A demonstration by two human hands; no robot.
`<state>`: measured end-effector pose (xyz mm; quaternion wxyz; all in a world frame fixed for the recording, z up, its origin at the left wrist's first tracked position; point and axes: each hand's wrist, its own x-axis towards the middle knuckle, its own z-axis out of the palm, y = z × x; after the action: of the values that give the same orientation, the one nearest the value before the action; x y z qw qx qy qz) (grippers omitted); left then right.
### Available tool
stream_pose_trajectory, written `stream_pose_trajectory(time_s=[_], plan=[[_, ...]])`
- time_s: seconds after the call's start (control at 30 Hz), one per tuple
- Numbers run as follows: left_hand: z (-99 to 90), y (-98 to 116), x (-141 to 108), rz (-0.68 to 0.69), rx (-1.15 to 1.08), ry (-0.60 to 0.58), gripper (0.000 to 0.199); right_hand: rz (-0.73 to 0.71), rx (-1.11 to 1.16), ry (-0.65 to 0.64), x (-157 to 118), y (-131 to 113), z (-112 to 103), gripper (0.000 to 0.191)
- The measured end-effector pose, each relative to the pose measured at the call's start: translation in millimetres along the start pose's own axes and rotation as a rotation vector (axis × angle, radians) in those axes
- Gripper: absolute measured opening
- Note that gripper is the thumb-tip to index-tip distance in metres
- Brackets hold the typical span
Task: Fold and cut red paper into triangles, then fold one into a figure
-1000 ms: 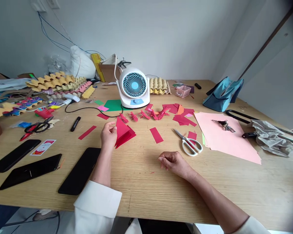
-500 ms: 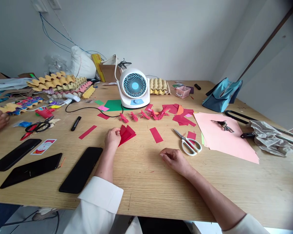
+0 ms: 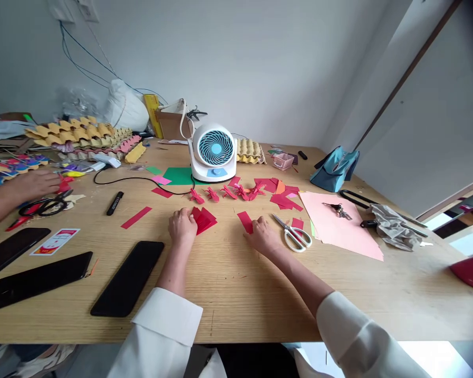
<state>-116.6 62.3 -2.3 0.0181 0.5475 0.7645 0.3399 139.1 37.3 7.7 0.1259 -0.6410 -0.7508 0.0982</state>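
Note:
Several red paper pieces point(image 3: 205, 220), fanned out, are pinched at their left end by my left hand point(image 3: 182, 227), which rests on the table. My right hand point(image 3: 263, 234) has its curled fingers on the near end of a single red paper rectangle point(image 3: 245, 221) lying flat; the fingertips partly cover it. Just right of that hand lie white-handled scissors point(image 3: 295, 234), closed, over a small red paper scrap. Behind both hands stands a row of folded red paper figures point(image 3: 229, 193). A loose red paper strip point(image 3: 136, 217) lies left of my left hand.
A white fan point(image 3: 215, 152) stands behind the figures. Red scraps point(image 3: 286, 200) and pink sheets point(image 3: 342, 226) lie to the right. Black phones point(image 3: 128, 278) and a marker point(image 3: 115, 203) lie left. Another person's hand point(image 3: 39, 185) reaches in at the left, near black-handled scissors point(image 3: 45, 206).
My right hand has moved forward and left onto the red paper rectangle. My left hand keeps its pieces. The other person's hand has come further in, and the view has shifted slightly right.

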Motion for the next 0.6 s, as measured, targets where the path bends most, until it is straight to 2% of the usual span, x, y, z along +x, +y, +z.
stream_pose_trajectory(time_s=[0.17, 0.43, 0.6], plan=[[0.7, 8.9, -4.7, 0.072, 0.034, 0.053, 0.028, 0.058, -0.100, -0.032, 9.3, -14.7, 0.1, 0.028], [4.9, 22.0, -11.6, 0.214, -0.056, 0.055, 0.026, 0.075, -0.131, -0.041, 6.7, -21.5, -3.7, 0.022], [10.8, 34.7, -22.1, 0.400, -0.154, 0.025, 0.024, 0.056, -0.045, 0.009, 7.0, -17.7, 1.0, 0.018]])
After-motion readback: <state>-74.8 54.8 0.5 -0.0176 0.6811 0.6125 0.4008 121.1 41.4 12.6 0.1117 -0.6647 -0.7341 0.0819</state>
